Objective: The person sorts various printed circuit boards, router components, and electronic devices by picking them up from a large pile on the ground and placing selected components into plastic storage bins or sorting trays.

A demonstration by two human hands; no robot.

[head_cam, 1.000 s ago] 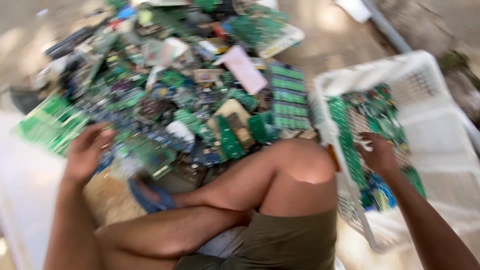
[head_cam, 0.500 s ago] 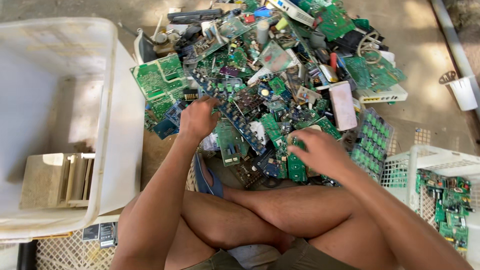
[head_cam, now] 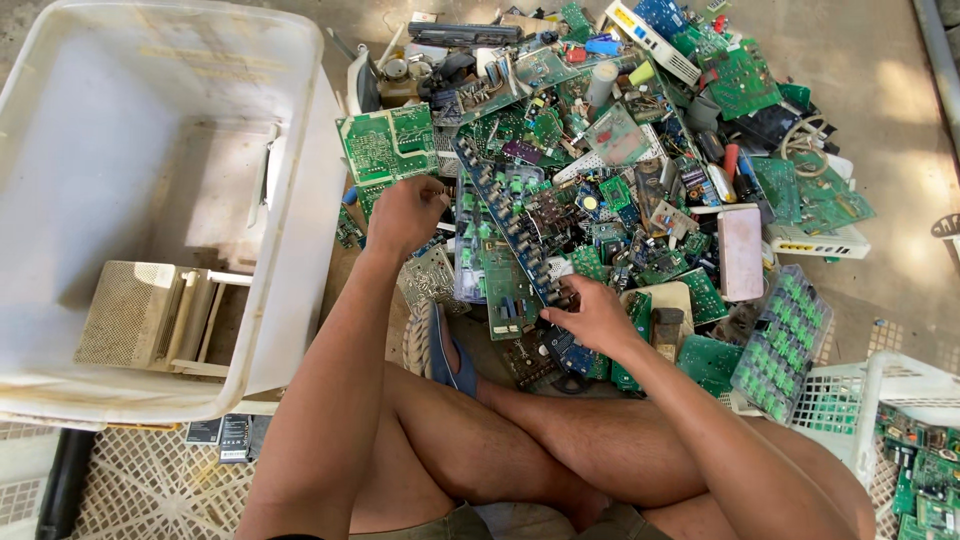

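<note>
I sit cross-legged in front of a heap of green circuit boards (head_cam: pixel 620 140) on the ground. My right hand (head_cam: pixel 592 316) pinches the near end of a long blue board (head_cam: pixel 505 215) studded with knobs, which runs diagonally up the heap. At the heap's left edge my left hand (head_cam: pixel 405 212) rests with curled fingers, just below a large green board (head_cam: pixel 388 142). Whatever is under those fingers is hidden.
A big white plastic tub (head_cam: pixel 300 230) stands at my left with a beige vented casing (head_cam: pixel 145 318) inside. A white lattice crate (head_cam: pixel 880 400) holding boards is at the lower right. A pink flat box (head_cam: pixel 741 254) and a green keypad panel (head_cam: pixel 783 342) lie on the heap's right side.
The view swung left from the crate to the heap and tub. My right hand left the crate, crossed to the heap and took the near end of the long blue board.
</note>
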